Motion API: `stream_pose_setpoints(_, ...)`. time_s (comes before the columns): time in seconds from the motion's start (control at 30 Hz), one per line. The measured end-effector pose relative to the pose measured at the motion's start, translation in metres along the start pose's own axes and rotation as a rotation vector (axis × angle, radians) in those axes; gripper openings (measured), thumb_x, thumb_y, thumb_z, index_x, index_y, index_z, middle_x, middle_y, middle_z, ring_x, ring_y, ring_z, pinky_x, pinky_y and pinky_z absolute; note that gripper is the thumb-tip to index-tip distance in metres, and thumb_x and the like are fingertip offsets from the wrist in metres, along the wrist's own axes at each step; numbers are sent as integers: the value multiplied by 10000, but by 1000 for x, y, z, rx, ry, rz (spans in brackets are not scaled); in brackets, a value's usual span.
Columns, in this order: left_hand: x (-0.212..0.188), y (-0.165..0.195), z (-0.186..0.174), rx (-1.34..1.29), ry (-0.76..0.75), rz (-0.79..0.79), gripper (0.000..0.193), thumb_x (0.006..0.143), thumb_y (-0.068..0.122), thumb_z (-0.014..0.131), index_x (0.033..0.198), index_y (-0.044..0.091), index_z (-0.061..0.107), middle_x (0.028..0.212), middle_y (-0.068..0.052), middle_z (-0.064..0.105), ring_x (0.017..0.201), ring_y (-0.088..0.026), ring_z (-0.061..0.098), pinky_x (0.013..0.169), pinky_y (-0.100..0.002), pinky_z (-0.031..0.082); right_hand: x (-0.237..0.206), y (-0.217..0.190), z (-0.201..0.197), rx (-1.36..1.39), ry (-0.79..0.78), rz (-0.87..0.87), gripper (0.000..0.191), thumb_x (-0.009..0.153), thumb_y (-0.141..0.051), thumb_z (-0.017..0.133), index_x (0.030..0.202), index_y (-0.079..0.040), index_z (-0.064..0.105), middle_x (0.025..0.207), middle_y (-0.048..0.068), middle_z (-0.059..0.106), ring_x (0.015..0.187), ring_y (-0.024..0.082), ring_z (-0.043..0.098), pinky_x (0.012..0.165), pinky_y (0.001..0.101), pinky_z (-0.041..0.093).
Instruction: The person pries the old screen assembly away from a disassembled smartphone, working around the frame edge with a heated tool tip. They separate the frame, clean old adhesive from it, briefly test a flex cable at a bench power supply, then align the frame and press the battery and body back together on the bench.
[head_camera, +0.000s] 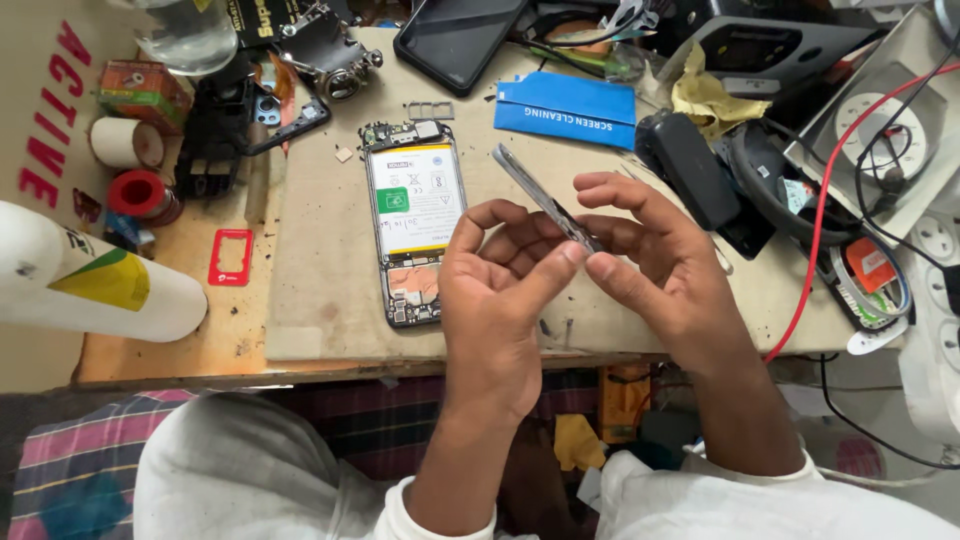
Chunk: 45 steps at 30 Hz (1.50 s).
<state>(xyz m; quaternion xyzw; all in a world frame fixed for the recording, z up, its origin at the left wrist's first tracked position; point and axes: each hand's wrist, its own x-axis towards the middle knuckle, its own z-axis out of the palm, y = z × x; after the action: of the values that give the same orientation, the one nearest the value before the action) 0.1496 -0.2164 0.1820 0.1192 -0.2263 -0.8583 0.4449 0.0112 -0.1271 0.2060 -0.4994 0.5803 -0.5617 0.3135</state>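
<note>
Grey phone frame piece (545, 197) pinched between your left hand (500, 285) and right hand (650, 255) above the near table edge, opened phone (412, 215) just left, blue packet (565, 110) far behind, black case (688, 165) right.

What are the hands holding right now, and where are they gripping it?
Both the left hand and right hand pinch a thin grey phone frame piece at its lower end.

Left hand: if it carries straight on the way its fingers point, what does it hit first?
Likely the right hand: the left hand points up-right, its fingertips already on the thin grey phone part held between both. Depth is unclear.
</note>
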Motion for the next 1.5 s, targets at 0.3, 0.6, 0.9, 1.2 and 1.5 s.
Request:
stream_pose_setpoints(0.3,0,0,4,89,-51,-6,407,878,-120,711,1200,-18,484,1055,-134,670,988,-150,664,893,-284,572,-2,-1,2,43,14,-47,447,1002,-119,705,1407,-31,538,1555,142,499,1365,222,552,1181,400,462)
stream_pose_setpoints(0.6,1,7,8,106,-111,35,390,911,-111,690,1226,-34,474,1070,-125,658,996,-146,674,919,-298,583,-2,-3,3,9,-12,-103,426,1025,-127,705,1408,-29,547,1554,148,513,1384,229,569,1220,418,465)
stream_pose_setpoints(0.9,-1,24,5,214,16,-9,194,969,4,637,1143,-76,608,974,-130,720,847,-159,721,805,-306,611,-1,-5,3,10,19,-80,454,1013,-137,724,1415,-19,550,1551,174,532,1394,243,555,1212,444,454)
stream_pose_setpoints(1.2,-10,37,-6,2038,318,597,794,762,462,824,1300,-47,539,1325,-266,546,1229,-415,483,988,-548,384,16,0,3,892,4,93,636,1006,-363,680,1466,19,462,1531,296,466,1411,488,471,1199,580,392)
stream_pose_setpoints(1.5,-7,59,-26,2058,170,412,866,664,326,831,1374,-9,464,1300,-214,516,1230,-372,468,1016,-549,347,28,14,2,1267,44,142,679,1016,-389,633,1493,52,435,1547,361,415,1427,455,439,1228,534,334)
